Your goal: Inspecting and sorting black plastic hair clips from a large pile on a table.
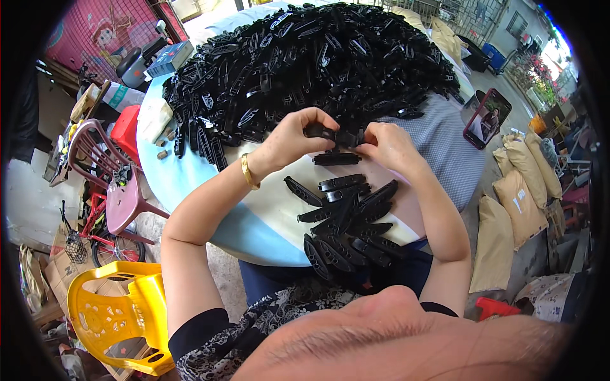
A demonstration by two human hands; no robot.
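Over the round desk (210, 197) — a black parts heap (318, 57) behind, a yellow chair (117, 311) and sacks (508, 222) around — our left hand (289, 140) and right hand (387, 145) pinch a black plastic piece (333, 134) between their fingers.

Left hand (293, 136) and right hand (386, 145) pinching black plastic piece (335, 134), big heap (305, 57) behind

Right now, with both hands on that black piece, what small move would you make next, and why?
Probably press the two ends together: the left hand and right hand pinch one black plastic part between them above the table, with the small pile of similar parts below.
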